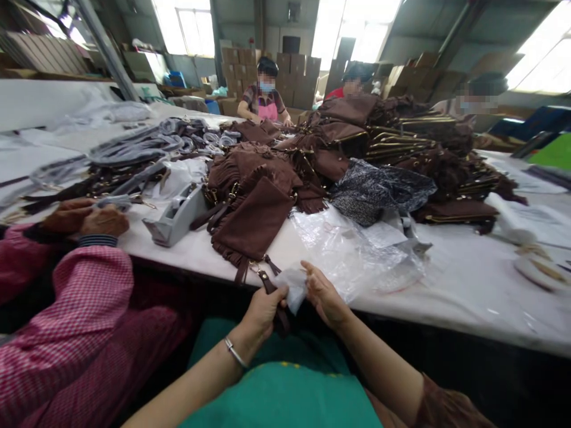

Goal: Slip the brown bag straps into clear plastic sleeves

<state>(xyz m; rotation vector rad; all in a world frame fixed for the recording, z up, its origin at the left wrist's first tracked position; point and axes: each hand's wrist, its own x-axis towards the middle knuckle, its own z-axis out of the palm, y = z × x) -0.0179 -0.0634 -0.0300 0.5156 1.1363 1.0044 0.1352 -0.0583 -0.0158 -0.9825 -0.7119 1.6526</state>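
Observation:
My left hand [263, 309] is closed at the table's front edge, thumb on top, around the dark brown wrist strap [268, 282]. A small translucent white wrapping sheet [292, 284] sticks out beside its thumb. The strap hangs by a gold clasp from a brown fringed pouch [253, 221] lying flat on the table. My right hand [325, 295] is at the sheet's right side with its fingers extended and apart; whether the fingertips touch the sheet is unclear.
Clear plastic bags [352, 249] lie right of the pouch, by a black-and-white speckled bundle [375, 187]. Brown pouches [392, 134] are heaped behind. A grey holder [175, 217] stands left, near a co-worker's hands [104, 220]. Wrapped straps [134, 142] lie beyond. Several people work around the table.

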